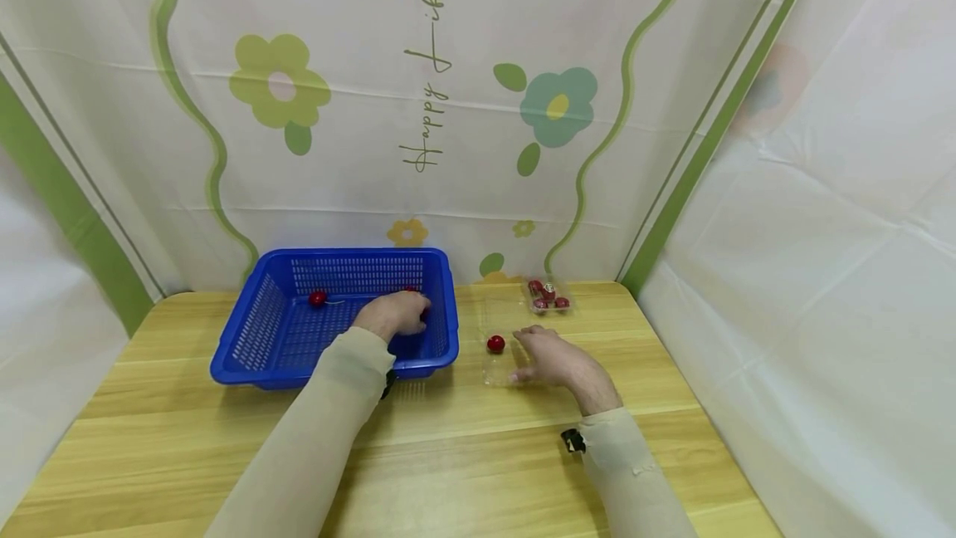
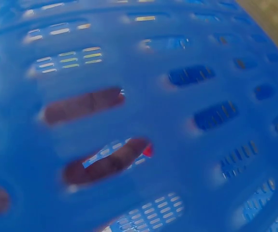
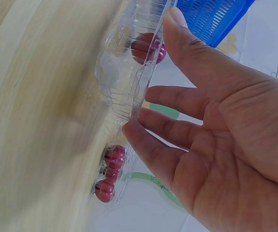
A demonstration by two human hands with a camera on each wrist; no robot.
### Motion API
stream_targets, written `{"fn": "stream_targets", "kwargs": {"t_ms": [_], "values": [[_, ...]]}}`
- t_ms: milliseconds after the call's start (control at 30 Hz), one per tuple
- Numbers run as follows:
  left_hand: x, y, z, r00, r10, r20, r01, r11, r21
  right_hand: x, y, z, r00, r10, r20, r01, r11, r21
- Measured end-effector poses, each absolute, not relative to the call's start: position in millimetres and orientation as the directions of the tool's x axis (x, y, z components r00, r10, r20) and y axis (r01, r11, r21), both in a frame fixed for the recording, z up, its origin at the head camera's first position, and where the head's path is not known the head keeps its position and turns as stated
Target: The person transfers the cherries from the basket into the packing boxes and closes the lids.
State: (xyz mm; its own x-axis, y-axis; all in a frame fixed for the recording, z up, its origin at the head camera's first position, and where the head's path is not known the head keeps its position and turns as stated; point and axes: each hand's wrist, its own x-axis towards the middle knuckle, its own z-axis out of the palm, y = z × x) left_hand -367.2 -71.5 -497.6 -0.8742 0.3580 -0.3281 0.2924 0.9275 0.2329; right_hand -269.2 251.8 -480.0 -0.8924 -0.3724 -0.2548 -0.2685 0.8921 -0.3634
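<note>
My left hand reaches down into a blue plastic basket, near its right wall. Just behind it shows a red cherry; another cherry with a pale stem lies farther left on the basket floor. Through the wall slots in the left wrist view, parts of the fingers appear beside a bit of red, but I cannot tell what they grip. My right hand has its fingers spread along the right edge of a clear plastic box, fingertips at the rim. One cherry sits in that box.
A second clear box with several cherries stands at the back right, near the table's far edge. The wooden table meets a printed curtain behind it, and white fabric hangs along the right side.
</note>
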Motion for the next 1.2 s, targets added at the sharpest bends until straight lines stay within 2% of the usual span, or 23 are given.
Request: {"fn": "stream_targets", "kwargs": {"t_ms": [233, 333, 567, 667, 867, 933, 1000, 1100, 1167, 1200], "values": [[-388, -76, -522, -0.880, 0.366, -0.301, 0.337, 0.930, 0.147, -269, 252, -479, -0.891, -0.377, -0.252, -0.273, 0.889, -0.367], [-376, -74, -508, -0.876, 0.364, -0.316, 0.328, 0.931, 0.162, -269, 252, -480, -0.890, -0.378, -0.254, -0.272, 0.889, -0.369], [-317, -64, -442, -0.877, 0.322, -0.356, 0.249, 0.939, 0.236, -268, 252, -479, -0.889, -0.379, -0.258, -0.271, 0.888, -0.372], [-311, -63, -437, -0.872, 0.319, -0.371, 0.246, 0.941, 0.231, -269, 252, -479, -0.888, -0.380, -0.258, -0.272, 0.887, -0.373], [-336, -76, -478, -0.855, 0.381, -0.352, 0.320, 0.922, 0.219, -268, 252, -478, -0.889, -0.379, -0.258, -0.269, 0.887, -0.375], [-331, -78, -477, -0.858, 0.389, -0.337, 0.328, 0.918, 0.225, -268, 252, -478, -0.889, -0.376, -0.259, -0.266, 0.887, -0.376], [-340, -84, -497, -0.859, 0.406, -0.313, 0.343, 0.909, 0.238, -269, 252, -478, -0.890, -0.373, -0.261, -0.262, 0.889, -0.376], [-339, -86, -504, -0.863, 0.418, -0.285, 0.361, 0.903, 0.232, -269, 252, -478, -0.890, -0.372, -0.263, -0.262, 0.890, -0.372], [-354, -93, -529, -0.862, 0.440, -0.253, 0.390, 0.893, 0.226, -268, 251, -478, -0.890, -0.373, -0.263, -0.263, 0.890, -0.371], [-350, -92, -525, -0.864, 0.435, -0.253, 0.385, 0.895, 0.225, -268, 252, -478, -0.890, -0.374, -0.262, -0.265, 0.890, -0.371]]}}
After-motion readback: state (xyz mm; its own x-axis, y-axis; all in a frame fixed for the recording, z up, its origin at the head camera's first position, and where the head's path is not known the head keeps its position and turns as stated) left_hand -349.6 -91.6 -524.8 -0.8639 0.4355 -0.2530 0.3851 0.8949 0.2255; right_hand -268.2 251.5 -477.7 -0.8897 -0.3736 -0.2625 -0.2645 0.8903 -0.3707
